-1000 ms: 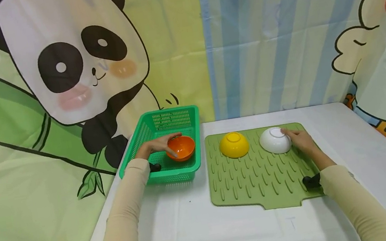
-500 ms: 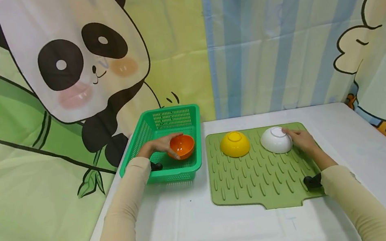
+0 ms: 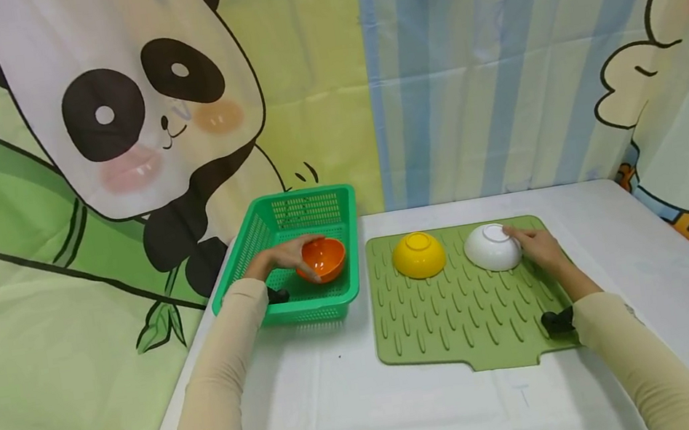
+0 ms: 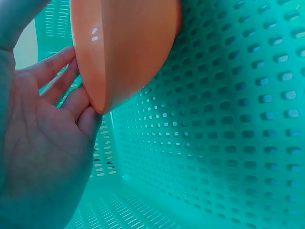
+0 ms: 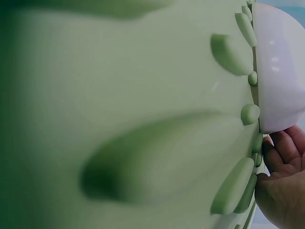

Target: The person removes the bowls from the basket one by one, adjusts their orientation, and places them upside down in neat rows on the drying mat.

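My left hand [image 3: 287, 257] reaches into the green plastic basket [image 3: 304, 307] and grips an orange bowl [image 3: 328, 260]. In the left wrist view, the fingers [image 4: 78, 102] press along the rim of the tilted orange bowl [image 4: 136, 45], beside the perforated basket wall. On the green ridged drying mat [image 3: 452, 325], a white bowl [image 3: 488, 250] lies upside down. My right hand [image 3: 540, 250] holds it at its right side, one fingertip at the foot ring. Several right fingers [image 5: 286, 145] curl at the rim of the white bowl [image 5: 281, 67] in the right wrist view.
An upturned yellow bowl [image 3: 419, 257] sits on the mat left of the white one. The basket stands left of the mat on a white-covered table [image 3: 345, 406]. Behind the table hangs a cartoon-printed curtain [image 3: 313, 87].
The orange bowl is turned very slightly in my left hand. My right hand and the white bowl stay in place; the view shifts a little.
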The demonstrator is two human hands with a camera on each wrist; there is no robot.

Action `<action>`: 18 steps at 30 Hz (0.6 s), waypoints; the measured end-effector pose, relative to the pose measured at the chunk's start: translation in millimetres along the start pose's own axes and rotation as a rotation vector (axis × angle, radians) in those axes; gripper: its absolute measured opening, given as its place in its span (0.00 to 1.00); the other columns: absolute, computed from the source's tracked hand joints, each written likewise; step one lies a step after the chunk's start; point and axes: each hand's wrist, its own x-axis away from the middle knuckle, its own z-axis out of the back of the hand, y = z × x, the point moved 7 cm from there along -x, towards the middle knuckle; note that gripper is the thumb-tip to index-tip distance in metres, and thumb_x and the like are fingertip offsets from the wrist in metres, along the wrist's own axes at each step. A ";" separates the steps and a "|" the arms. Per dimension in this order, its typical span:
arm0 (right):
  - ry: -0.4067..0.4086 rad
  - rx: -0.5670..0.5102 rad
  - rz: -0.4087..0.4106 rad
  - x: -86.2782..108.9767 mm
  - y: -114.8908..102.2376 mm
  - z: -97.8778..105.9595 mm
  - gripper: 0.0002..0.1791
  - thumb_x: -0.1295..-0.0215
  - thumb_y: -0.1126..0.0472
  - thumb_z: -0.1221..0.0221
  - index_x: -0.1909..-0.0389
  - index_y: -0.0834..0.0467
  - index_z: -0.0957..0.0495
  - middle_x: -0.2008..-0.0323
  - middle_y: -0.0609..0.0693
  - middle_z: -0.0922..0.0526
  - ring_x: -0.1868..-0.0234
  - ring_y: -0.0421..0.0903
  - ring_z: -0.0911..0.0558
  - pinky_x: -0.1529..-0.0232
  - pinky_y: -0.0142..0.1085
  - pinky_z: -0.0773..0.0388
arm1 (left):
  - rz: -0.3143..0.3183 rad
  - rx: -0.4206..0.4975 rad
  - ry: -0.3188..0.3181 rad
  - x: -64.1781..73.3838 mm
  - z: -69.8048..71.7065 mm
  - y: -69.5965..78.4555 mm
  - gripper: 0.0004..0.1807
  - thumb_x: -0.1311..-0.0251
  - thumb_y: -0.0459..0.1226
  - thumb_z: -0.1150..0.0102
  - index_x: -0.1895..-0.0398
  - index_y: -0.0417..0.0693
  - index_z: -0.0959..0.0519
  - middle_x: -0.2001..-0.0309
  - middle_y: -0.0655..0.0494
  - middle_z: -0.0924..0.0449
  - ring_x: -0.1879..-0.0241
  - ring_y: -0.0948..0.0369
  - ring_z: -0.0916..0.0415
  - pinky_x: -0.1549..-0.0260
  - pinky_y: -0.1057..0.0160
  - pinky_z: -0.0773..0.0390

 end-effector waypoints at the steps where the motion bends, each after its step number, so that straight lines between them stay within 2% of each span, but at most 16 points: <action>1: -0.002 0.000 0.000 0.2 -0.1 0.0 0.49 0.39 0.29 0.59 0.35 0.68 0.41 0.36 0.71 0.44 0.37 0.68 0.43 0.43 0.60 0.42 | -0.001 -0.006 0.003 -0.1 0.4 -0.2 0.59 0.65 0.43 0.23 0.29 0.52 0.50 0.33 0.46 0.52 0.38 0.47 0.48 0.43 0.46 0.38; 9: -0.003 -0.003 -0.007 0.2 -1.2 0.5 0.50 0.40 0.28 0.60 0.34 0.68 0.43 0.36 0.71 0.45 0.37 0.68 0.44 0.42 0.60 0.43 | -0.001 -0.061 0.033 1.0 4.1 0.7 0.60 0.66 0.47 0.23 0.28 0.53 0.51 0.31 0.44 0.58 0.37 0.45 0.50 0.44 0.42 0.39; 18: 0.019 -0.019 0.006 -0.7 0.9 0.1 0.49 0.40 0.28 0.58 0.36 0.68 0.40 0.38 0.71 0.40 0.39 0.67 0.40 0.44 0.58 0.39 | 0.011 -0.005 0.083 4.0 9.1 3.2 0.53 0.61 0.49 0.27 0.31 0.47 0.44 0.35 0.41 0.46 0.41 0.46 0.41 0.45 0.47 0.35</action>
